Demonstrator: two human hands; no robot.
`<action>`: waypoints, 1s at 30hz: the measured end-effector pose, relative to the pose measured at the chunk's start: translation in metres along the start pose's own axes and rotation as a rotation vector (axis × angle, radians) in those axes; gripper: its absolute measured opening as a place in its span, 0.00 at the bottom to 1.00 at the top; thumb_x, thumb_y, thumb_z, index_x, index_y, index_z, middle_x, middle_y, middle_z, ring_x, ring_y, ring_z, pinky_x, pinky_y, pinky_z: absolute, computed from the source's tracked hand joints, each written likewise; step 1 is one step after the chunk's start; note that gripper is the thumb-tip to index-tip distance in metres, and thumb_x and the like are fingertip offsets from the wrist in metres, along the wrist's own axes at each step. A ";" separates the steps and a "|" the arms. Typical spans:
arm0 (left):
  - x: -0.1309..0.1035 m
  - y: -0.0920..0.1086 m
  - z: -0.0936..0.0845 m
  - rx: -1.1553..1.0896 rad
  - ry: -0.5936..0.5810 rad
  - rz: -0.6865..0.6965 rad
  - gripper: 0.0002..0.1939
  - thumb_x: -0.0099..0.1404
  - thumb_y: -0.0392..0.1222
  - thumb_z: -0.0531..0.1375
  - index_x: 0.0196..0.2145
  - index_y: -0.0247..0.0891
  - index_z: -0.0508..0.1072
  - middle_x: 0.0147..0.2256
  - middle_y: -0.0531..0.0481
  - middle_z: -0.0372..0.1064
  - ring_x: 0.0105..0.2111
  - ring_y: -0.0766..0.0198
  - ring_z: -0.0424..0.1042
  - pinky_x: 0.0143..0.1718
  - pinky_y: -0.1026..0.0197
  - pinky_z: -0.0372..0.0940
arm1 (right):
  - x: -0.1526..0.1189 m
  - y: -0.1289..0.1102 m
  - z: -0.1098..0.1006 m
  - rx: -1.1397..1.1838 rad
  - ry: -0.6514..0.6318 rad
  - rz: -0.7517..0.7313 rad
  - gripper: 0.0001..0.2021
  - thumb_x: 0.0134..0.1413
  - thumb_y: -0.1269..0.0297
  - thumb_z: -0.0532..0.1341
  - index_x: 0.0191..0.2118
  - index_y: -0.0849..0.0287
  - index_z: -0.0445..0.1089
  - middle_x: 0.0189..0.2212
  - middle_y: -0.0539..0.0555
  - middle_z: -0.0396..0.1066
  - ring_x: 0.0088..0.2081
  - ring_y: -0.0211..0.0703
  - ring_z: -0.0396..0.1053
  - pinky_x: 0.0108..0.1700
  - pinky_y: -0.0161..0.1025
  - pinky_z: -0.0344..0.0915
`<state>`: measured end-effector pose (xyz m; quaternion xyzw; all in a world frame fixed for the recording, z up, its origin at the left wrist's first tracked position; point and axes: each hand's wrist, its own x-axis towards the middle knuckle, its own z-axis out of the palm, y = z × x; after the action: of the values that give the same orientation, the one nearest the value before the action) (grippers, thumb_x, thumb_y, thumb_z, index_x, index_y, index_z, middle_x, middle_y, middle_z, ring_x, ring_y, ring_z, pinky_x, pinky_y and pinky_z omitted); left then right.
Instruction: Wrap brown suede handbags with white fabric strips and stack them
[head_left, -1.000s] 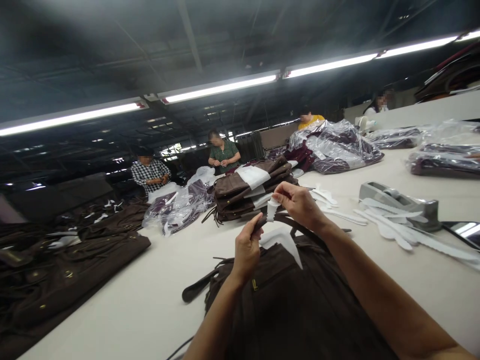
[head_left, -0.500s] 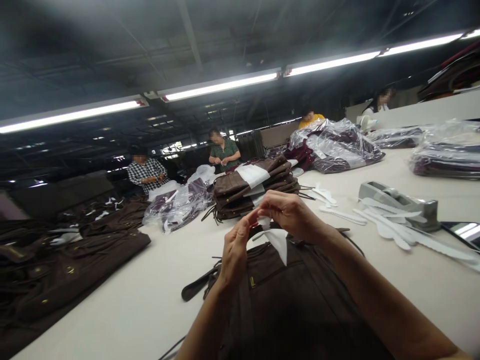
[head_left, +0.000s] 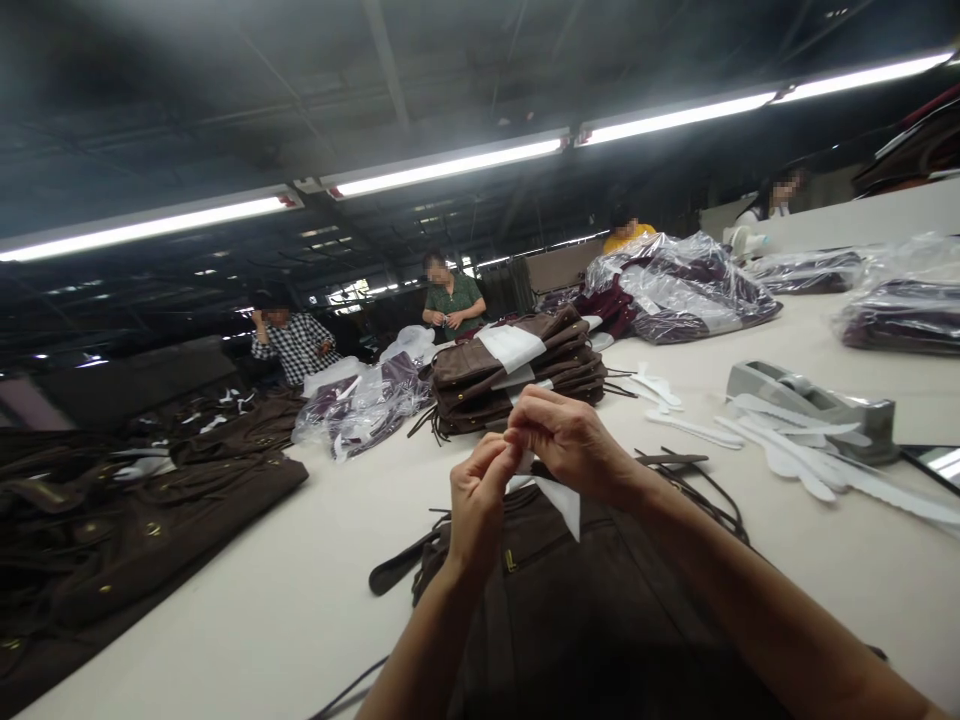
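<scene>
My left hand (head_left: pixel 480 490) and my right hand (head_left: pixel 566 435) meet with fingertips pinched together above a dark brown folded garment (head_left: pixel 577 580). A piece of white tissue paper (head_left: pixel 561 503) comes out beneath the fingers and hangs down in a pointed flap over the garment's top edge. Its upper end is between the fingertips, mostly hidden by them. On the garment's front shows a small gold zip pull (head_left: pixel 511 560). A dark rounded strap (head_left: pixel 394 570) sticks out at its left, and thin dark cords (head_left: pixel 720 490) lie to its right.
Behind my hands is a stack of folded brown garments (head_left: pixel 480 366) with white paper around it. Right are white shaped strips (head_left: pixel 795 465), a grey tape dispenser (head_left: pixel 817 400) and a dark-framed device (head_left: pixel 941 465). Brown garments (head_left: pixel 187 530) lie left; plastic-wrapped bundles (head_left: pixel 682 290) and co-workers stand further back.
My fingers have closed more tightly together, covering the white paper's upper end. My left hand has gone from extended fingers to a pinch. The view has shifted slightly.
</scene>
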<state>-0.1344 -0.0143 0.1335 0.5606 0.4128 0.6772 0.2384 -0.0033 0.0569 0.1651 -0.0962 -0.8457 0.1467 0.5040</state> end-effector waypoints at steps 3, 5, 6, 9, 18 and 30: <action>-0.001 -0.004 0.004 -0.090 0.029 -0.039 0.09 0.63 0.42 0.60 0.26 0.36 0.70 0.30 0.52 0.61 0.33 0.64 0.59 0.37 0.64 0.58 | -0.001 -0.004 0.001 -0.057 -0.001 -0.033 0.09 0.65 0.67 0.55 0.31 0.58 0.64 0.30 0.49 0.63 0.29 0.34 0.61 0.33 0.32 0.56; -0.003 -0.008 0.007 -0.112 0.042 -0.086 0.06 0.61 0.40 0.60 0.27 0.36 0.70 0.28 0.53 0.60 0.31 0.66 0.58 0.36 0.65 0.57 | -0.002 -0.007 0.002 -0.118 0.016 -0.073 0.09 0.65 0.67 0.55 0.31 0.58 0.64 0.30 0.50 0.63 0.29 0.35 0.61 0.33 0.32 0.56; -0.003 -0.009 0.008 -0.113 0.049 -0.108 0.06 0.60 0.39 0.60 0.27 0.36 0.70 0.27 0.53 0.60 0.31 0.66 0.57 0.35 0.65 0.57 | -0.002 -0.008 0.002 -0.151 0.028 -0.095 0.08 0.64 0.68 0.55 0.32 0.59 0.64 0.30 0.51 0.64 0.29 0.35 0.61 0.33 0.32 0.56; -0.004 -0.012 0.010 -0.131 0.048 -0.119 0.04 0.59 0.38 0.59 0.28 0.35 0.70 0.27 0.53 0.60 0.30 0.66 0.57 0.35 0.65 0.57 | -0.003 -0.011 0.002 -0.221 0.051 -0.142 0.08 0.64 0.69 0.54 0.32 0.59 0.65 0.30 0.52 0.65 0.30 0.37 0.62 0.33 0.33 0.56; -0.001 -0.001 0.008 -0.222 -0.044 -0.059 0.13 0.62 0.50 0.60 0.34 0.36 0.74 0.32 0.49 0.64 0.35 0.62 0.62 0.42 0.61 0.60 | 0.000 -0.007 -0.009 -0.058 0.002 -0.036 0.10 0.64 0.64 0.56 0.31 0.57 0.67 0.30 0.52 0.66 0.30 0.37 0.64 0.33 0.35 0.60; 0.006 -0.020 0.003 -0.253 -0.059 -0.131 0.05 0.58 0.38 0.59 0.26 0.35 0.72 0.27 0.52 0.64 0.32 0.65 0.60 0.39 0.64 0.58 | 0.001 -0.003 -0.005 0.017 -0.026 0.049 0.10 0.61 0.66 0.58 0.27 0.58 0.64 0.29 0.51 0.64 0.29 0.37 0.62 0.32 0.35 0.58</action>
<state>-0.1363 0.0020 0.1201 0.5176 0.3525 0.6899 0.3632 0.0006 0.0550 0.1693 -0.1106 -0.8483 0.1676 0.4899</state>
